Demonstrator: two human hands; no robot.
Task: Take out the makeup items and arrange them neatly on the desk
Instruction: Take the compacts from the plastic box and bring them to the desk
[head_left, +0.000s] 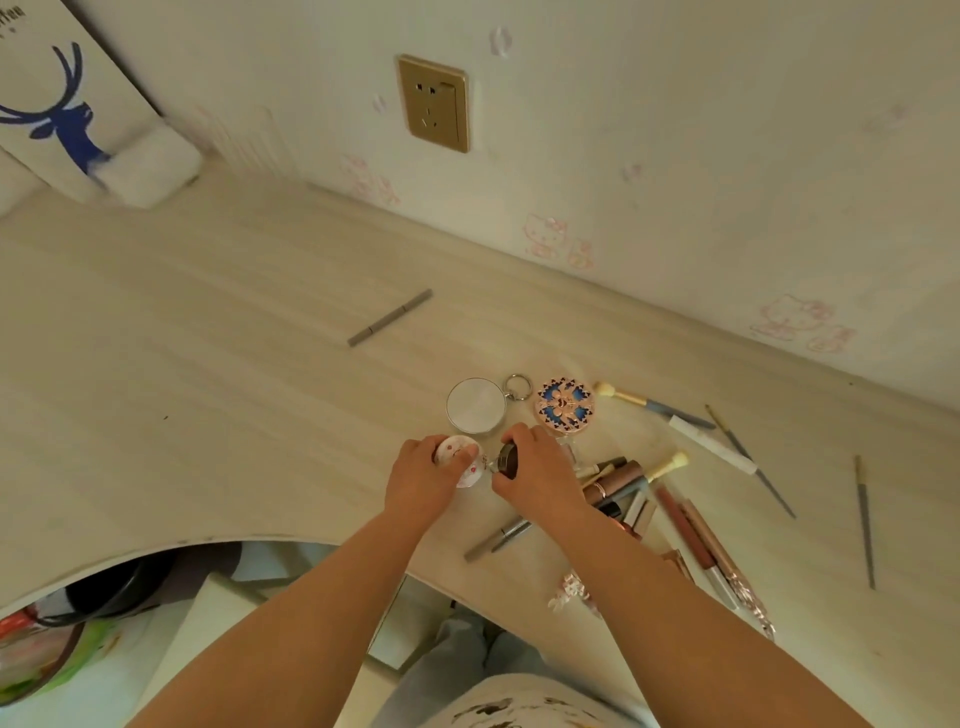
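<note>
Dark brown and glossy, a small faceted jar sits pinched between the thumb and curled fingers of our right hand, low over the pale wood desk. Our left hand curls round a small white round compact with a pink face printed on it; a second little white piece with red marks shows just under its fingers, and we cannot tell whether it is held or lying on the desk. The two hands nearly touch.

Just beyond the hands, at 12 o'clock, lies a round silver-rimmed mirror with a keyring at its 2 o'clock edge. Beside it, at 1 o'clock from the hands, rests a round compact with a blue and rose-gold pattern.

At 3 o'clock, close against our right wrist, a heap of tubes and lipsticks is piled, with a cream-tipped brush sticking out of it. Further out toward 2 o'clock lie another brush, a white tube and a thin grey pencil. Well apart at 3 o'clock lies a lone slim pencil. A grey pen lies alone at 11 o'clock, well away from the hands.

On the wall sits a gold socket; at far 10 o'clock stands a white bag with a blue deer.
</note>
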